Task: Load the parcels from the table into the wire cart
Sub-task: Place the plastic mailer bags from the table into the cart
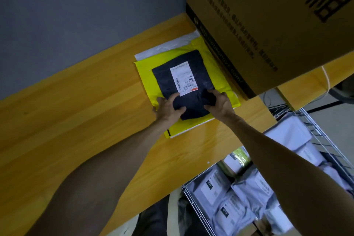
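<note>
Navy poly parcel (166,79) w/ white shipping label (183,76) lies on top of a stack on the wooden desk (76,105), towards the far right of it. Under it is a yellow mailer (145,74), and under that a white mailer (164,49) showing only at the far edge. Both grips are clamped on the navy parcel's near end. Left grip (168,108) is at the near-left corner, thumb on top, fingers curled round the edge. Right grip (220,101) is at the near-right side, fingers bent over the top and bunching the film. Can't tell if the parcel is off the stack yet; its far end looks flat on the yellow one. Large cardboard box (268,25) w/ dark print sits just right of the stack, overhanging the view top right and touching or covering the yellow mailer's right edge. Wire cart (191,200) stands below the desk's near-right corner, holding several white/grey poly parcels (220,193) w/ labels, plus a bit of yellow-green pkg near the desk edge. Grey wall (76,5) behind the desk.
</note>
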`<action>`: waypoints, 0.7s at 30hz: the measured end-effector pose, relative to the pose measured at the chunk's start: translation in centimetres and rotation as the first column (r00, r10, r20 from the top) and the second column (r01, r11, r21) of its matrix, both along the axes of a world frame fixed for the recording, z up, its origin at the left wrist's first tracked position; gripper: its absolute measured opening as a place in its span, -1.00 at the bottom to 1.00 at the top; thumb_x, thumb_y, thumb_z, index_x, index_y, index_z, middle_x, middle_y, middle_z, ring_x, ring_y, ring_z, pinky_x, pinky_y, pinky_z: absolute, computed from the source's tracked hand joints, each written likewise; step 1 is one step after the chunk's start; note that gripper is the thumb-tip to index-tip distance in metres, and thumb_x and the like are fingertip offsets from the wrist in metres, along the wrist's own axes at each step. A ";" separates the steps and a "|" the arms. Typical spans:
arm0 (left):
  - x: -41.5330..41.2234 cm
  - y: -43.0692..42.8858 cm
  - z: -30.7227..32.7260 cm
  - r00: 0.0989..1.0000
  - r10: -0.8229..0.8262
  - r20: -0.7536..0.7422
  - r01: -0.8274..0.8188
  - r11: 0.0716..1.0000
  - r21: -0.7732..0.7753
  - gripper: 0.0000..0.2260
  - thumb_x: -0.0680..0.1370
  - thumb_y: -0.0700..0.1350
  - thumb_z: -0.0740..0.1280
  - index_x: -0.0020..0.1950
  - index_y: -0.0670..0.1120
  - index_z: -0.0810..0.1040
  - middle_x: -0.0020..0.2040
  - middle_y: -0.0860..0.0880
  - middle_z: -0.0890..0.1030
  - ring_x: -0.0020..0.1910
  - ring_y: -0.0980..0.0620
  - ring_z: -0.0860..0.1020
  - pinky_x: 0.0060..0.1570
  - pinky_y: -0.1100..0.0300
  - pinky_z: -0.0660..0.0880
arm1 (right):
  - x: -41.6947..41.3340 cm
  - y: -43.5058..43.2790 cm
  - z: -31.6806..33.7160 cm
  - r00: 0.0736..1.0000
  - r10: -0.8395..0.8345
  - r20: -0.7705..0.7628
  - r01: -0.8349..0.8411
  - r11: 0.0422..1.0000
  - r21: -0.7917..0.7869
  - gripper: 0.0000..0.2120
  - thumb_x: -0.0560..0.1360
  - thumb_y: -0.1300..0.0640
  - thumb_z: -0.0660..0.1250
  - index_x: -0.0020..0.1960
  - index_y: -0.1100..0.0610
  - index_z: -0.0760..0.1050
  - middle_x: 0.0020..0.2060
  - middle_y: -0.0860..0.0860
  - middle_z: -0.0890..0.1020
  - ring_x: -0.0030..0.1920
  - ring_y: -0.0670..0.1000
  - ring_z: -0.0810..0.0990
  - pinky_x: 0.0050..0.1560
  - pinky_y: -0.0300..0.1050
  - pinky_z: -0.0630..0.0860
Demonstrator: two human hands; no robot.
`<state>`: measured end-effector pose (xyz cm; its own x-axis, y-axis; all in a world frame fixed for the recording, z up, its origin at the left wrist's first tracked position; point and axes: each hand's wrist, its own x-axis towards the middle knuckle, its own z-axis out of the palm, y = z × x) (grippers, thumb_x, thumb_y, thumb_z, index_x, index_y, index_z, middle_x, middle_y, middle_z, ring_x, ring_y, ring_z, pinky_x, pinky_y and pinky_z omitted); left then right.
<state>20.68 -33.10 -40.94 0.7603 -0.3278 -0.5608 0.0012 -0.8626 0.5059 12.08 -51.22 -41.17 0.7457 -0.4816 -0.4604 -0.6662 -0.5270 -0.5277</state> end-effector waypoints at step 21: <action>2.5 4.1 3.6 0.837 0.281 -0.470 -0.433 0.864 -0.255 -0.54 0.43 -0.35 0.45 0.29 -0.02 0.61 0.36 -0.02 0.49 0.24 0.07 0.40 0.11 0.27 0.34 | 2.4 1.4 1.0 0.935 -0.352 0.054 0.242 0.740 0.627 -0.74 0.45 0.22 0.49 0.13 0.11 0.64 0.18 0.11 0.63 0.20 0.10 0.59 0.03 -0.18 0.51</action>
